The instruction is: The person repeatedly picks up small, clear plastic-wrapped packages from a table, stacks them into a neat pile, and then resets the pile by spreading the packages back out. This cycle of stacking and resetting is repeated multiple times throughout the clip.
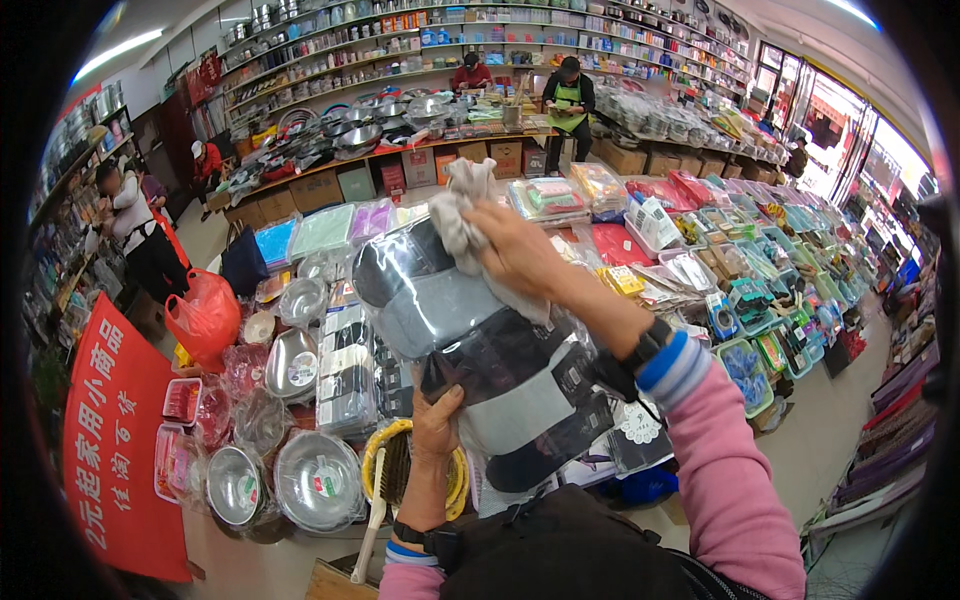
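Note:
My left hand (439, 420) grips the lower left edge of a clear plastic pack of dark and grey socks (517, 412), tilted above the goods table. My right hand (510, 244) holds a crumpled whitish cloth (461, 217) against the upper part of the pack; part of the cloth hangs below the hand. Left of the pack lies another pack of socks (345, 367) in plastic. Near my left wrist are a brush with a pale handle (369, 540) and a round basket with a yellow rim (457, 487). The palm side of my right hand is hidden.
Plastic-wrapped metal bowls (319, 480), a red plastic bag (201, 315) and a red banner (127, 450) are on the left. Plastic trays of small goods (742, 375) spread to the right. Several people are farther back, one in a green apron (568, 105) by a display table.

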Demonstrator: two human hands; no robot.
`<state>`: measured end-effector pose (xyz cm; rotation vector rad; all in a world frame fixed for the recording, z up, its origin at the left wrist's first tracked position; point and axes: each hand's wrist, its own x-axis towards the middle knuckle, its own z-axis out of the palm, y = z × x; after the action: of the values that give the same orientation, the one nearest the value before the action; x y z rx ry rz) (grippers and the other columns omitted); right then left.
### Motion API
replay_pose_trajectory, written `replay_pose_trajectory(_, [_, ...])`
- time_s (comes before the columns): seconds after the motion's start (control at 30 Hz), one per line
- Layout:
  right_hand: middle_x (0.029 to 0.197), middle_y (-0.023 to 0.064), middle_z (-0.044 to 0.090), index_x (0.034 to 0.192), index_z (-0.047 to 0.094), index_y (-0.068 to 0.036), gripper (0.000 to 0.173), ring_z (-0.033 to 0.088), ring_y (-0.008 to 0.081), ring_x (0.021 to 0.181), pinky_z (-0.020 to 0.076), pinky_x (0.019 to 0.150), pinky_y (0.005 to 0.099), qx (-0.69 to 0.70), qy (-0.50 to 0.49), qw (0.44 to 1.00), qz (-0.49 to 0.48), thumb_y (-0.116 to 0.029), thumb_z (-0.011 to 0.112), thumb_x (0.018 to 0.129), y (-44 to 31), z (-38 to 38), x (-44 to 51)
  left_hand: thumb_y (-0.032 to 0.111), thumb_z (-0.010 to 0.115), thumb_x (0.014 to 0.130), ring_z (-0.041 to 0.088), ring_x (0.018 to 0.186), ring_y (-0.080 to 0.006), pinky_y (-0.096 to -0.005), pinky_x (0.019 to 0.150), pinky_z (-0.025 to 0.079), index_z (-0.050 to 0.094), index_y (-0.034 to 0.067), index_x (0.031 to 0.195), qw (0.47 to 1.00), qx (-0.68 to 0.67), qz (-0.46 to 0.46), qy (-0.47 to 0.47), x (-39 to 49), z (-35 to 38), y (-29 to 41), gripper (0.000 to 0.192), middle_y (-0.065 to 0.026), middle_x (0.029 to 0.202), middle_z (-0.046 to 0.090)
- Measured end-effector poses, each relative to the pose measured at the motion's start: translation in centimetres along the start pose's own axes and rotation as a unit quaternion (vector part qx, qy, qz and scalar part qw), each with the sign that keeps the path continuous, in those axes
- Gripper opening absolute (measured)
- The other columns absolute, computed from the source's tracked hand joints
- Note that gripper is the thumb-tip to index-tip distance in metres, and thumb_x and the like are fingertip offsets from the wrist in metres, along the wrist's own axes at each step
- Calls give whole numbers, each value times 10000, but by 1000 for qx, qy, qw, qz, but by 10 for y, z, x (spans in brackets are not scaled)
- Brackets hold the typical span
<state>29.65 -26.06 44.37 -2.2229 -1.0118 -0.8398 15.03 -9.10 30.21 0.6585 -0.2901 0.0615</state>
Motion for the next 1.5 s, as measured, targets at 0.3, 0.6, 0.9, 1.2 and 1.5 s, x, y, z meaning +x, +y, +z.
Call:
replay_pose_trajectory(0.3, [968,183,540,1082,587,-4,403,550,365,830,449,698,426,-14,-53,998,20,28,578,680,-61,20,-175,-67,531,864,604,1077,-261,-421,959,493,415,69,1368,995,-22,57,80,19,-44,-2,535,-118,1205,585])
replay_pose_trajectory(0.6, [952,78,646,1054,645,-23,225,624,156,847,515,755,325,371,-157,722,562,-117,542,878,-9,-2,-339,-58,546,860,590,1116,-249,-393,965,489,462,69,1352,976,-48,79,199,10,-65,23,515,-94,1192,615])
replay_pose_trajectory(0.9, [1053,90,643,1209,558,-17,473,636,195,900,530,770,319,571,16,614,545,-77,709,765,-37,-9,-292,-49,571,865,621,1078,-229,-379,943,510,479,72,1330,991,-66,45,107,7,-25,7,488,-99,1205,619])
replay_pose_trajectory(1.2, [1053,99,672,1189,585,23,457,641,163,936,536,812,302,417,15,813,407,43,735,758,-55,-112,-197,299,531,979,547,1149,-265,-405,927,506,132,125,1507,986,102,92,92,55,36,42,684,-133,1347,477])
replay_pose_trajectory(1.5, [1002,147,565,1379,473,-208,675,595,252,641,485,535,368,-118,-258,958,-45,-108,657,737,-112,-91,-183,630,497,891,497,1199,-252,-425,1018,428,452,114,1370,986,-118,-2,119,20,-23,-14,705,-68,1300,537])
